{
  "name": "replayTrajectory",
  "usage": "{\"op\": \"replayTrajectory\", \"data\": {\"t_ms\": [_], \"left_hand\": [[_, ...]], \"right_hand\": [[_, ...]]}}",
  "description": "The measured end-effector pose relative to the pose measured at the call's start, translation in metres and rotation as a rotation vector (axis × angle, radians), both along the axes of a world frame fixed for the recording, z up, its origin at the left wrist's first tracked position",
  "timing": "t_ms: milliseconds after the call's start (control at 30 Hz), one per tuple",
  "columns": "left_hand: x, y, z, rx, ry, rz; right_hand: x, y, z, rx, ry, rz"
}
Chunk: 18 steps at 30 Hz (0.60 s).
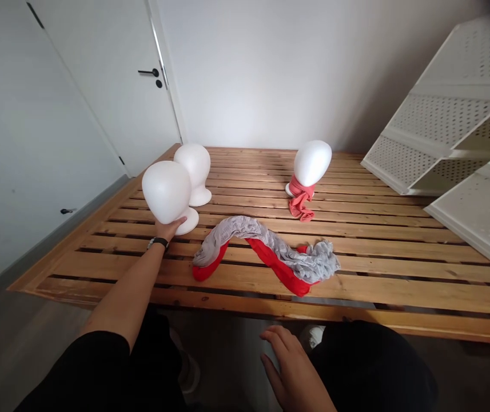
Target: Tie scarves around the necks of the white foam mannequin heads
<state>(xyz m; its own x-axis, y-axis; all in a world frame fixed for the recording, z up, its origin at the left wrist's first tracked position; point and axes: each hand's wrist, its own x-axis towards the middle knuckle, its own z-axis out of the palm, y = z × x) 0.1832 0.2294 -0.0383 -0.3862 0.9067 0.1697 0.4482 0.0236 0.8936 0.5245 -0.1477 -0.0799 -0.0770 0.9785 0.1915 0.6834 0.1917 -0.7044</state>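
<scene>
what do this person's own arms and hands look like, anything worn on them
Both are bare, no gloves. The left hand has a dark-strapped watch at its wrist; a black short sleeve covers the upper arm, forearm uncovered. The right hand shows no ring; its wrist runs out of frame.

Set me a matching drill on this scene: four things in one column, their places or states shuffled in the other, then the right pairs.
Things
1. left hand
2. right hand
3. grey scarf
4. right foam head

States
A. wears a coral scarf round its neck
B. lies across a red scarf on the wooden table
C. holds the near foam head by its neck
D. open, empty, in front of the table's near edge

Pairs: 1-C, 2-D, 3-B, 4-A
</scene>
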Motion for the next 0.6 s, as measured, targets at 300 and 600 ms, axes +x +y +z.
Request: {"op": "replayTrajectory", "data": {"t_ms": [300,600], "left_hand": [[0.021,-0.053,0.01,0.073,-0.073,-0.006],[0.134,-0.199,-0.032,-0.028,-0.11,-0.266]], "right_hand": [[-0.001,0.0,0.005,0.01,-0.019,0.028],[-0.015,-0.001,0.012,-0.007,-0.127,0.111]]}}
